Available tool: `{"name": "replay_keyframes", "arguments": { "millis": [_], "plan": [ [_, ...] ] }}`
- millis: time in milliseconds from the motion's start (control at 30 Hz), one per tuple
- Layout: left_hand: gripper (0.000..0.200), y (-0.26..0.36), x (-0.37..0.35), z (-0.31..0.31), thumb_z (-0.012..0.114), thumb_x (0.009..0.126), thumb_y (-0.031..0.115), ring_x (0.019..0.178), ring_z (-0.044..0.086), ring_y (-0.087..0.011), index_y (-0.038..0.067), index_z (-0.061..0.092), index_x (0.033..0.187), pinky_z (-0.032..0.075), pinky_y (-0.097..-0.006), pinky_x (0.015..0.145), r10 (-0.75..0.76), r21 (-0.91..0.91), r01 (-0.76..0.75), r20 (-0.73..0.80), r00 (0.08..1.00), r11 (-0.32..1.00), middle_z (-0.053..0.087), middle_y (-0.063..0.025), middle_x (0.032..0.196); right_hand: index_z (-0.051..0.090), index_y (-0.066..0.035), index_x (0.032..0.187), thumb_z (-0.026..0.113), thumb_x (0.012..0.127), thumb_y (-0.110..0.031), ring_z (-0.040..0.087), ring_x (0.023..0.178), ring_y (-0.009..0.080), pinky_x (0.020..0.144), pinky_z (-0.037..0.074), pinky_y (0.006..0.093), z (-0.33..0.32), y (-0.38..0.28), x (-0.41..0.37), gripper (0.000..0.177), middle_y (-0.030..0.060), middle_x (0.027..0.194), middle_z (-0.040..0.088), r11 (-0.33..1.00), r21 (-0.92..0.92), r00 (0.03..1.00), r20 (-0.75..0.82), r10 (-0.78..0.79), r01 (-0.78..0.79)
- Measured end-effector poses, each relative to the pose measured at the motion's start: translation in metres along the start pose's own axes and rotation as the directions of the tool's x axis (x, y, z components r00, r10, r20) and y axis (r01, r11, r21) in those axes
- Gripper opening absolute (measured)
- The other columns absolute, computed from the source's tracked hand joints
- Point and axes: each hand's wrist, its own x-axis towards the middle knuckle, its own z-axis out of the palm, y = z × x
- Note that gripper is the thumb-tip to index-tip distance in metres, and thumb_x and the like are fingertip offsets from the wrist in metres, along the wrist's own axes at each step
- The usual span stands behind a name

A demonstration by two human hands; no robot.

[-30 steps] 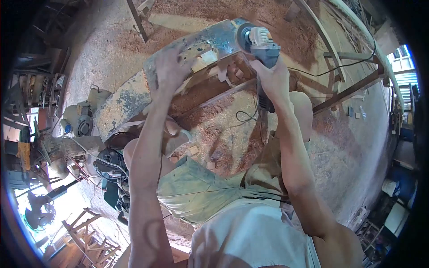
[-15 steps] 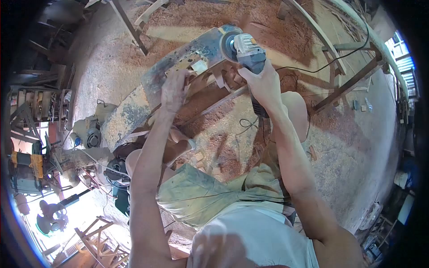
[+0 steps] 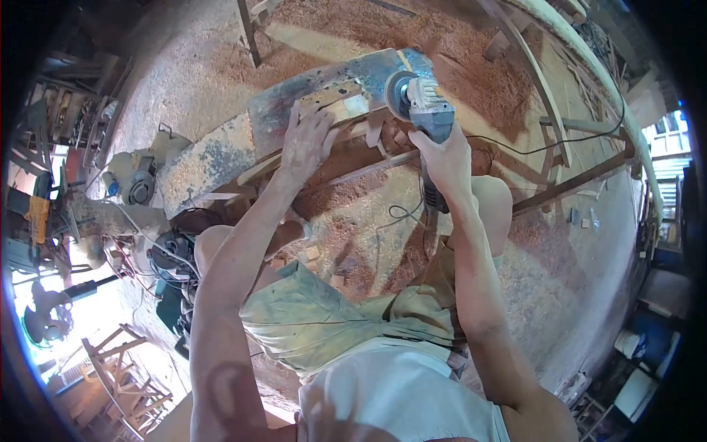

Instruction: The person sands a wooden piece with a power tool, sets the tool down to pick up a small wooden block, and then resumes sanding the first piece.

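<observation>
An angle grinder (image 3: 431,110) sits in my right hand (image 3: 448,158), fingers wrapped round its body. Its round disc (image 3: 398,96) faces left, over the right part of a long, dark, paint-worn bench top (image 3: 276,112). My left hand (image 3: 305,144) lies at the bench's near edge with fingers stretched and apart, overlapping a light wooden piece (image 3: 340,108). Just right of those fingers is a pale square block (image 3: 356,104) on the bench. Below the grinder head, a small reddish wood block (image 3: 401,138) shows.
Sawdust (image 3: 479,88) covers much of the floor. The grinder's black cord (image 3: 526,152) runs right towards a wooden frame (image 3: 574,177). To the left stand a dusty motor (image 3: 138,188) and cables. A stool-like wooden frame (image 3: 121,365) is at lower left.
The view has shifted, so the bench and grinder appear slightly lower and further right. My left hand's fingers have spread out along the wood; my right hand keeps its hold on the grinder.
</observation>
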Motion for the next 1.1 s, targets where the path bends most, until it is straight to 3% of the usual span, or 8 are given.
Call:
{"name": "replay_keyframes", "arguments": {
  "millis": [133, 333, 533, 733, 833, 933, 1033, 1100],
  "plan": [
    [0.031, -0.002, 0.011, -0.016, 0.079, 0.1, 0.021, 0.142, 0.062, -0.0309, 0.012, 0.074, 0.13, 0.034, -0.0597, 0.132, -0.013, 0.09, 0.003, 0.111, 0.994, 0.996, 0.073, -0.0075, 0.133, 0.07, 0.005, 0.127, 0.085, 0.088, -0.041, 0.077, 0.111, 0.0493, 0.098, 0.057, 0.0539, 0.006, 0.001, -0.002, 0.062, 0.0292, 0.112, 0.081, 0.999, -0.001, 0.999, 0.018, -0.034, 0.034],
    [0.032, -0.008, 0.009, -0.004, 0.079, 0.096, 0.017, 0.134, 0.062, -0.0306, 0.009, 0.073, 0.126, 0.042, -0.0568, 0.127, 0.035, -0.046, -0.034, 0.009, 0.999, 0.998, 0.071, -0.0083, 0.128, 0.07, 0.006, 0.125, 0.085, 0.088, -0.038, 0.077, 0.107, 0.0502, 0.095, 0.058, 0.0545, 0.014, 0.003, 0.0, 0.059, 0.0299, 0.109, 0.081, 0.996, -0.043, 0.997, 0.03, -0.071, 0.072],
    [0.027, -0.006, 0.008, 0.005, 0.08, 0.095, 0.016, 0.127, 0.066, -0.0305, 0.01, 0.076, 0.121, 0.053, -0.0484, 0.116, -0.052, -0.08, 0.046, -0.077, 0.996, 0.996, 0.072, -0.0088, 0.126, 0.068, 0.007, 0.125, 0.085, 0.087, -0.041, 0.078, 0.104, 0.0499, 0.094, 0.058, 0.0552, 0.024, 0.007, -0.011, 0.064, 0.031, 0.107, 0.081, 0.994, -0.063, 0.995, 0.056, -0.085, 0.088],
    [0.024, -0.022, 0.016, -0.008, 0.08, 0.098, 0.02, 0.122, 0.072, -0.0291, 0.01, 0.08, 0.12, 0.06, -0.0426, 0.105, -0.005, -0.189, 0.012, 0.034, 0.999, 0.982, 0.076, -0.0072, 0.13, 0.067, 0.005, 0.128, 0.084, 0.087, -0.046, 0.078, 0.106, 0.0497, 0.095, 0.059, 0.055, 0.042, 0.021, -0.009, 0.068, 0.0314, 0.107, 0.081, 0.974, -0.188, 0.987, 0.117, -0.108, 0.128],
    [0.04, -0.04, 0.023, 0.009, 0.078, 0.101, 0.034, 0.141, 0.064, -0.0331, 0.014, 0.078, 0.135, 0.053, -0.0516, 0.119, -0.213, -0.261, 0.187, -0.073, 0.974, 0.947, 0.071, -0.0101, 0.148, 0.07, 0.002, 0.128, 0.085, 0.087, -0.042, 0.08, 0.106, 0.046, 0.095, 0.06, 0.052, 0.049, 0.017, -0.011, 0.063, 0.0274, 0.108, 0.082, 0.949, -0.288, 0.987, 0.135, -0.089, 0.125],
    [0.056, -0.05, 0.027, 0.017, 0.073, 0.103, 0.045, 0.161, 0.046, -0.0384, 0.02, 0.07, 0.153, 0.035, -0.0648, 0.132, -0.421, -0.138, 0.453, 0.212, 0.882, 0.881, 0.057, -0.0121, 0.17, 0.066, 0.004, 0.13, 0.084, 0.088, -0.043, 0.078, 0.104, 0.0505, 0.093, 0.059, 0.0574, 0.059, 0.018, -0.015, 0.065, 0.0312, 0.106, 0.08, 0.933, -0.305, 0.975, 0.171, -0.142, 0.189],
    [0.066, -0.053, 0.039, 0.022, 0.066, 0.105, 0.051, 0.171, 0.029, -0.0408, 0.025, 0.059, 0.165, 0.017, -0.0723, 0.136, -0.425, -0.116, 0.503, 0.394, 0.815, 0.856, 0.041, -0.0105, 0.182, 0.062, 0.005, 0.128, 0.083, 0.088, -0.043, 0.077, 0.103, 0.0544, 0.091, 0.059, 0.0624, 0.068, 0.015, -0.015, 0.066, 0.0343, 0.105, 0.079, 0.929, -0.294, 0.962, 0.218, -0.164, 0.225],
    [0.065, -0.051, 0.042, 0.021, 0.065, 0.106, 0.048, 0.17, 0.031, -0.0415, 0.025, 0.057, 0.166, 0.02, -0.0717, 0.136, -0.434, -0.088, 0.51, 0.414, 0.8, 0.856, 0.041, -0.0101, 0.182, 0.061, 0.005, 0.129, 0.084, 0.088, -0.041, 0.077, 0.103, 0.0543, 0.092, 0.059, 0.0623, 0.075, 0.011, -0.013, 0.066, 0.0338, 0.107, 0.079, 0.915, -0.338, 0.959, 0.243, -0.144, 0.222]
  ]
}}
